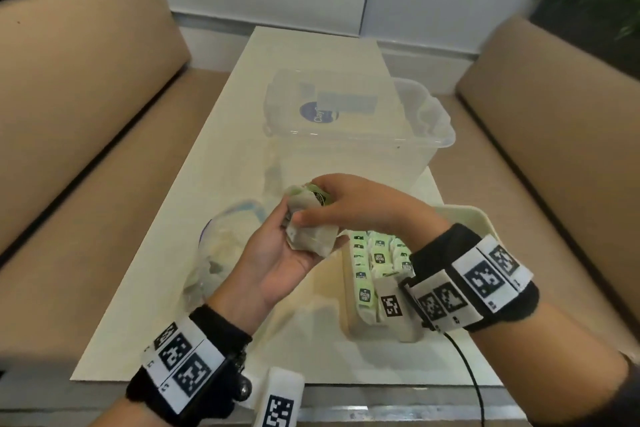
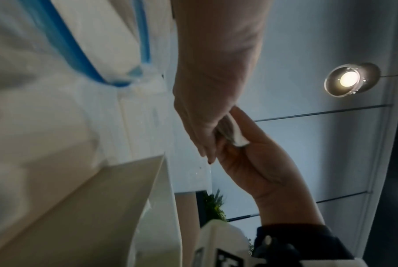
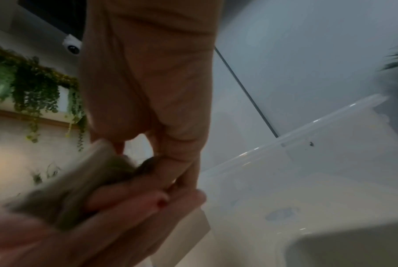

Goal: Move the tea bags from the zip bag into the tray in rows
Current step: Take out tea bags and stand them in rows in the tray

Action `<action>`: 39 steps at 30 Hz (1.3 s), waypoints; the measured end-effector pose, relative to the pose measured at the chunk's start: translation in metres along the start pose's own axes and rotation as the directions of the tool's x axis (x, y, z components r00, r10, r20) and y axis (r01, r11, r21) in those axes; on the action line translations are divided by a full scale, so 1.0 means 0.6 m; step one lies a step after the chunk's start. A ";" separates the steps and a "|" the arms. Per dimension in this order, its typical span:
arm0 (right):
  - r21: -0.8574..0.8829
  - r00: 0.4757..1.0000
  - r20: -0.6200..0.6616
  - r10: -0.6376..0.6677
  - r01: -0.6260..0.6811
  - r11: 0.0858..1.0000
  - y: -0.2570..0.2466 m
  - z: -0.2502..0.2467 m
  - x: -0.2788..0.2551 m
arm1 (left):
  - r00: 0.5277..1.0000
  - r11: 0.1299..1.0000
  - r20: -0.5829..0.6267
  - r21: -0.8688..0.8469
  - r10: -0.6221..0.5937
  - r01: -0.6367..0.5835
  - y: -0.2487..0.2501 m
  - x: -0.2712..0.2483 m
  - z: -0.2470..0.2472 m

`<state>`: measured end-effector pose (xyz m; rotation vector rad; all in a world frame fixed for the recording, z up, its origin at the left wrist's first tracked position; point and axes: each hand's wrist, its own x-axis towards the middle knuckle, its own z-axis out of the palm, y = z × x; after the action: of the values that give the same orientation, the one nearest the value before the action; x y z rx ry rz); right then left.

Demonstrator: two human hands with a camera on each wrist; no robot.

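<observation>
- We find a small stack of tea bags (image 1: 310, 230) lying in the upturned palm of the left hand (image 1: 277, 260), whose fingers curl up around its far side.
- The right hand (image 1: 349, 204) reaches across from the right and pinches the top of that stack, thumb on the near face, fingers over the far edge.
- The stack's long axis runs from the left fingertips toward the left wrist, tilted a little rightward.
- The tray (image 1: 481, 222) sits directly beneath and just behind the right wrist, nearer the right hand than the left. We judge the right hand the natural carrier.
- Rows of tea bags in the tray (image 1: 377, 256) already fill its left portion, green labels up. The right forearm hides the rest, so we cannot tell how much room is left.
- The zip bag (image 1: 221, 246) lies on the tabletop (image 1: 311, 55) just left of the left hand, mouth open.
- A clear plastic tub (image 1: 363, 121) stands beyond both hands, well apart from the transfer path.
- We see nothing between stack and tray except the right wrist's own band.
</observation>
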<state>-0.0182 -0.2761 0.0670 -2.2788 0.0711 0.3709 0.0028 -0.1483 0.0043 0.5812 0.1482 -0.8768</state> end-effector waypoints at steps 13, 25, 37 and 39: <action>-0.100 0.976 -0.218 0.012 -0.035 0.994 0.043 0.003 -0.004 | 0.998 0.981 0.004 -0.181 -0.066 0.065 -0.018 0.010 -0.012; -0.633 0.879 -0.248 -0.406 0.170 0.755 0.024 0.060 -0.028 | 0.991 0.986 -0.130 -0.161 0.011 -0.032 -0.019 0.007 -0.016; -0.147 0.971 -0.161 -0.176 0.153 0.977 0.015 0.042 -0.028 | 0.999 0.990 -0.032 -0.135 -0.031 0.026 -0.019 -0.005 -0.019; -0.074 0.970 -0.148 -0.194 0.185 0.980 0.012 0.028 -0.037 | 0.999 0.994 -0.031 -0.104 -0.033 0.030 -0.017 -0.008 -0.022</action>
<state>-0.0447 -0.2701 0.0572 -2.3466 -0.0796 0.0969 -0.0068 -0.1431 -0.0095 0.4977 0.2323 -0.8852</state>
